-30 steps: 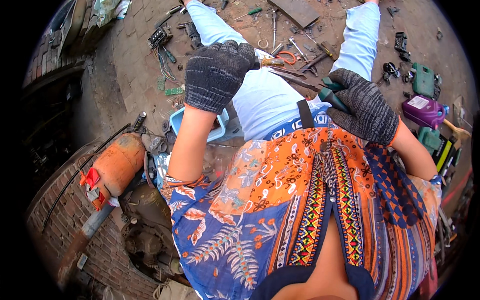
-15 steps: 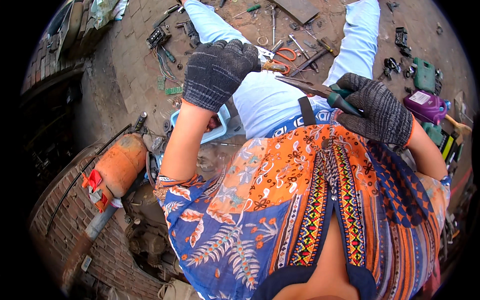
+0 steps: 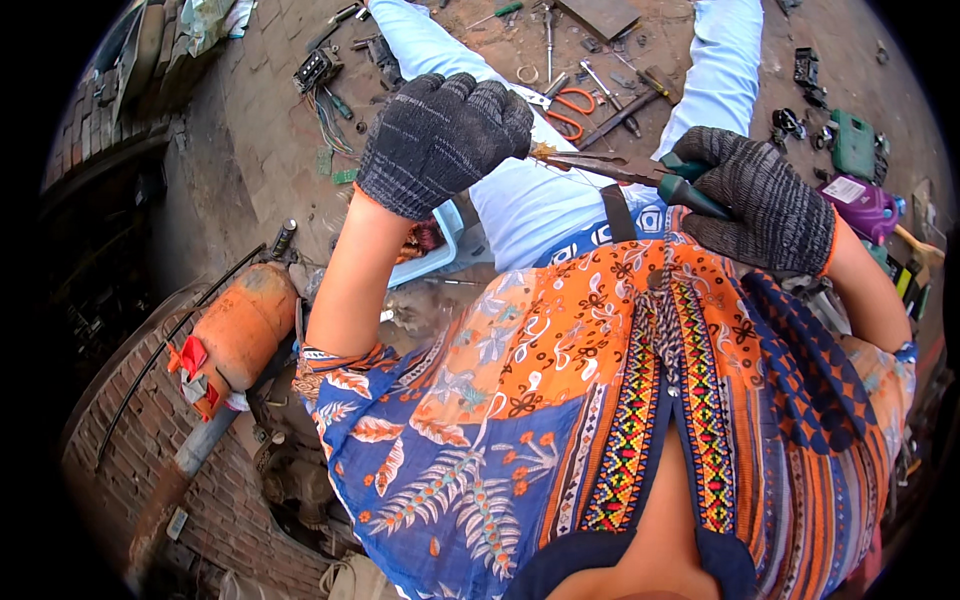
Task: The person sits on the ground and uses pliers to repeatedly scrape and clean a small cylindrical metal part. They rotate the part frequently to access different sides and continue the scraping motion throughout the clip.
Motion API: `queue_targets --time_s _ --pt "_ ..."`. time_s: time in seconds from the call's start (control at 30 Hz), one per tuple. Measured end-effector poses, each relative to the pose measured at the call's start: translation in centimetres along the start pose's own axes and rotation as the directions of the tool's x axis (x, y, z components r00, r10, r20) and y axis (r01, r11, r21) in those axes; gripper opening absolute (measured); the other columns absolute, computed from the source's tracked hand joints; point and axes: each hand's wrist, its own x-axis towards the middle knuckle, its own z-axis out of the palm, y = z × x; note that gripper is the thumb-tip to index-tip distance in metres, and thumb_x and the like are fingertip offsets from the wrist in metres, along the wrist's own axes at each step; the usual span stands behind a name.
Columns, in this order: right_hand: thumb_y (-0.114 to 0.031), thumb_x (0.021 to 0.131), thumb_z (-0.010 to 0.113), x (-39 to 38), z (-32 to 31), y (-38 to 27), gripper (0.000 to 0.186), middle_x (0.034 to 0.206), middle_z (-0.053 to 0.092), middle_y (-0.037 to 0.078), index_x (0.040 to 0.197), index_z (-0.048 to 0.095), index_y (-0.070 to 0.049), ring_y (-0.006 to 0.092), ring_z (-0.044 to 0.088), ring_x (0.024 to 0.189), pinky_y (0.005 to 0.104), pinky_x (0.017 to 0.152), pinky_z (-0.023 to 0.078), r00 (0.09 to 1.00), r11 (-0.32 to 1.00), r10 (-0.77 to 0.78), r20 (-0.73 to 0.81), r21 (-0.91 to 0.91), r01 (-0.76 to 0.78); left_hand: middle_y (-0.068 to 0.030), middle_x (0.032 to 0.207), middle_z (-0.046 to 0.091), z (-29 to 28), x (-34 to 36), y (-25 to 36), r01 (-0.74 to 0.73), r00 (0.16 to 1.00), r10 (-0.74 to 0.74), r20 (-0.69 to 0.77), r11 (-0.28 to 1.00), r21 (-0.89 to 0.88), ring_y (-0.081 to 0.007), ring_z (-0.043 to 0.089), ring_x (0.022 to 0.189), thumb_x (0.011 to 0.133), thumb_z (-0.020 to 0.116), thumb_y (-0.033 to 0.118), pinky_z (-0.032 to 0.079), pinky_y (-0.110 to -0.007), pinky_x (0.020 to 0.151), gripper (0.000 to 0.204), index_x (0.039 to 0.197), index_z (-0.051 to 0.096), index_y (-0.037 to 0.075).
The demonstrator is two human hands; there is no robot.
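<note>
My left hand (image 3: 440, 145), in a dark grey knit glove, is closed around a small part. Only the part's ragged, copper-brown end (image 3: 543, 152) shows past the fingers, so its kind is hidden. My right hand (image 3: 768, 200), gloved alike, grips long-nose pliers (image 3: 635, 170) by their green-and-black handles. The slim jaws point left and their tips meet the copper-brown end beside my left fingers. Whether the jaws are clamped on it I cannot tell. Both hands are held up over my lap, above light blue trousers (image 3: 525, 205).
Orange-handled scissors (image 3: 572, 112), a hammer (image 3: 635, 112) and wrenches lie on the ground between my legs. A light blue tub (image 3: 440, 255) with copper-coloured scraps stands at left, near an orange cylinder (image 3: 245, 325). A purple jug (image 3: 862, 208) and green case (image 3: 852, 145) are at right.
The pliers' tips have moved left and slightly down, onto the copper-brown end. My right hand has shifted a little right; my left hand has turned, hiding more of the part.
</note>
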Motion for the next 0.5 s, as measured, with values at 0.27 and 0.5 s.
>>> queue_targets --time_s 0.27,0.5 --pt "-0.014 0.075 0.066 0.7 -0.4 -0.3 0.023 0.099 0.057 0.024 0.090 0.063 0.003 0.0382 0.058 0.085 0.0418 0.077 0.048 0.992 0.999 0.015 0.122 0.040 -0.020 -0.0017 0.081 0.060 -0.1 0.5 0.3 -0.038 0.997 0.034 0.068 0.997 0.064 -0.0179 0.061 0.074 0.078 0.058 0.033 0.046 -0.034 0.060 0.026 0.097 0.058 0.016" --pt "-0.015 0.075 0.067 1.4 -0.8 0.2 0.022 0.096 0.057 0.021 0.086 0.064 0.003 0.0347 0.058 0.085 0.0402 0.075 0.047 0.963 0.986 0.055 0.265 0.136 -0.094 -0.0015 0.080 0.058 0.2 0.6 0.3 -0.070 0.997 0.069 0.018 0.997 0.044 -0.0173 0.060 0.073 0.075 0.057 0.028 0.045 -0.033 0.060 0.022 0.094 0.058 0.016"
